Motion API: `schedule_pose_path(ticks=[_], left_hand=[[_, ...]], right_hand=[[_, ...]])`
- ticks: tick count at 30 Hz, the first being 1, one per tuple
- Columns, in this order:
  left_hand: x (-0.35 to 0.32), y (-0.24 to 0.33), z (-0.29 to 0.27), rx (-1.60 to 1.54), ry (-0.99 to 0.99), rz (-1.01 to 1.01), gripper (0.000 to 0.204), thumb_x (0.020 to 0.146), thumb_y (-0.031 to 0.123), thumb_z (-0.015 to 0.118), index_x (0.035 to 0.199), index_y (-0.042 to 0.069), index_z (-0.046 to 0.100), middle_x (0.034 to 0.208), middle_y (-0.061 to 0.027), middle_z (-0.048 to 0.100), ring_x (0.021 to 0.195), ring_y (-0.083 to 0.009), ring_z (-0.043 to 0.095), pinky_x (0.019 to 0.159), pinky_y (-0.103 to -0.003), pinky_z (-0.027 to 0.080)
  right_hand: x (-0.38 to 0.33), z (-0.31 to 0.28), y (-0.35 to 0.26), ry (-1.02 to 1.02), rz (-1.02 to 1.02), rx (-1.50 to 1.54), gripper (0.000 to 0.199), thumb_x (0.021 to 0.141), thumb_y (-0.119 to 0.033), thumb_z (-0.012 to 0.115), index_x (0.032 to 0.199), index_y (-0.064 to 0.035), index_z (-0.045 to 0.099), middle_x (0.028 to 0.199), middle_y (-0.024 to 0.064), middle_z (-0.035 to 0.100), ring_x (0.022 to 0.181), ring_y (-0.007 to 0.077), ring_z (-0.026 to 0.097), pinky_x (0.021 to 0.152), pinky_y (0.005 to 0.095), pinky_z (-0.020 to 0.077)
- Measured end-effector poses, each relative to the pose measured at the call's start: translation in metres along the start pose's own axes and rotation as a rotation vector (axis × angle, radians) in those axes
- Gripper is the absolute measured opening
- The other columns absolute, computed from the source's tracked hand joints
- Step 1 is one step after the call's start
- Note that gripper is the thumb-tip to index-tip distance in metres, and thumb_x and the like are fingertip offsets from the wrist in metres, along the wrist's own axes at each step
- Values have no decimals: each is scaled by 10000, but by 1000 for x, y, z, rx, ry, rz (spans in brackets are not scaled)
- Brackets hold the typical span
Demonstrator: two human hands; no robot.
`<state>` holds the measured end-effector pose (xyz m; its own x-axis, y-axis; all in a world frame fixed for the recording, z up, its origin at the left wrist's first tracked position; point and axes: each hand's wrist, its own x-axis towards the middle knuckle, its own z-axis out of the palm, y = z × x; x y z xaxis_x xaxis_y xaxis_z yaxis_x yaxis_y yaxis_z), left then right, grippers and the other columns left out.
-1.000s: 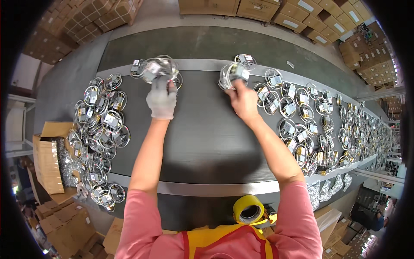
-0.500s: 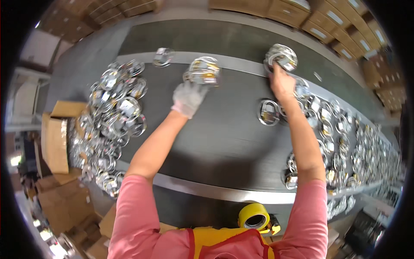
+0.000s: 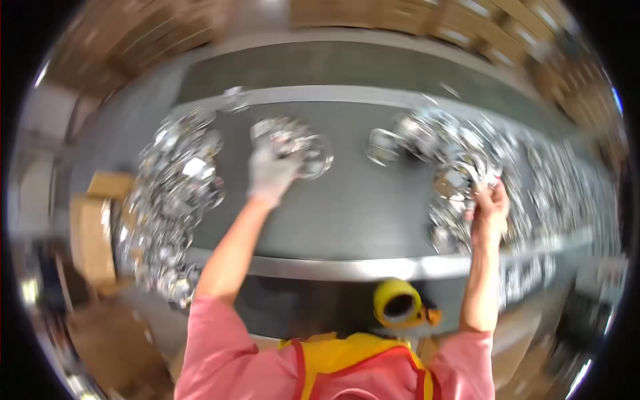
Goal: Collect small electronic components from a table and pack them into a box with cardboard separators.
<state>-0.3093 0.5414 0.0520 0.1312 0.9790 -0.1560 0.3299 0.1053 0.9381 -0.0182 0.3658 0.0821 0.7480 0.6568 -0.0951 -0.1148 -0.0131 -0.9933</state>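
Note:
My left hand point(image 3: 270, 175), in a white glove, is closed on a stack of shiny round metal lids point(image 3: 291, 141) over the dark conveyor belt point(image 3: 363, 200). My right hand point(image 3: 490, 208), bare, grips another shiny metal lid point(image 3: 467, 175) at the right side of the belt, among a heap of similar lids point(image 3: 460, 143). The picture is blurred by motion, so details of the lids are unclear.
A large pile of shiny lids point(image 3: 175, 193) lies at the belt's left end and more point(image 3: 560, 193) spread along its right. Cardboard boxes point(image 3: 90, 227) stand at the left and along the far side. A yellow tape roll point(image 3: 398, 303) sits below the belt's metal front edge point(image 3: 347, 267).
The view has swung and blurred. My right hand has come back from the far edge toward the near right of the belt; my left hand still holds its lids, now a little nearer the left pile.

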Motion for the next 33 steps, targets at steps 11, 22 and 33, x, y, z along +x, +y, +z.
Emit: schedule_pose_path(ticks=[11,22,33], left_hand=[[-236,93,180,-105,-922,208,371,765,-98,528,1106,-16,405,987,-92,522,582,-117,539,451,-226,441],[-511,45,441,568,-1449,781,332,694,120,607,987,-2,508,853,-233,597,854,-377,577,743,-433,454],[-505,-102,464,436,-1095,250,316,732,111,613,985,-37,493,802,-145,597,781,-266,609,755,-396,476]], right_hand=[[-216,-286,-32,952,-309,10,166,797,-38,606,907,-43,482,690,13,523,431,67,460,356,194,371],[-329,-464,167,1330,407,322,273,775,-40,600,966,17,414,717,104,557,413,129,495,294,227,311],[-340,-408,224,1480,450,545,530,766,-9,580,1185,50,262,873,142,525,532,172,553,406,249,411]])
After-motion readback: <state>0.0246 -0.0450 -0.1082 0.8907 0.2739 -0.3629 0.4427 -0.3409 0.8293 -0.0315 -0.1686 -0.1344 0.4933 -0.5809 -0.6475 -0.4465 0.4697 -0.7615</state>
